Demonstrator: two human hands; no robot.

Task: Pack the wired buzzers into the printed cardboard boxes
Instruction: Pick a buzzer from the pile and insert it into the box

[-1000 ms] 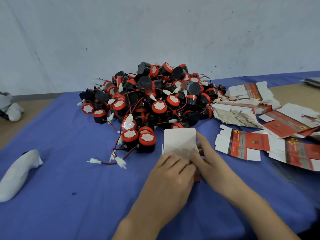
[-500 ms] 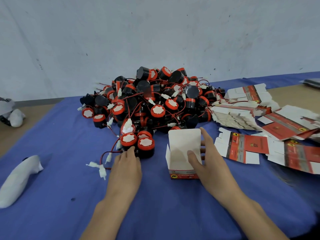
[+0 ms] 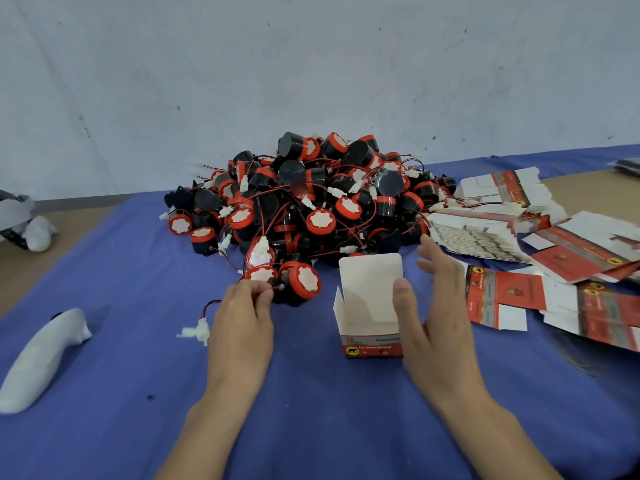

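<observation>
Pinching is what the left hand is doing. Its grip is curled in tight, fingertips clamped at the near side of a buzzer that lies on its side at the front foot of the pile of buzzers. I can't tell whether it has the black body or a red wire there.

The right hand has its grip released, with the fingers straight and spread. Only the thumb lies against the right wall of the box.

The box stands upright on the blue cloth between the two hands, just in front of the pile. Its top is open, the tall lid flap stands up at the back, and a small flap pokes up on the left side. A red printed band runs along the bottom front.

For room to move, there's open cloth on the near side and out to the left. The only things there are a white plug just beside the left hand and a white lump well off toward the cloth's left edge, with bare brown tabletop past that.

The right side is tighter. Flat boxes fan out just beside the right hand, and a stack of flat boxes butts against the pile behind them. The wall rises right behind the pile.
</observation>
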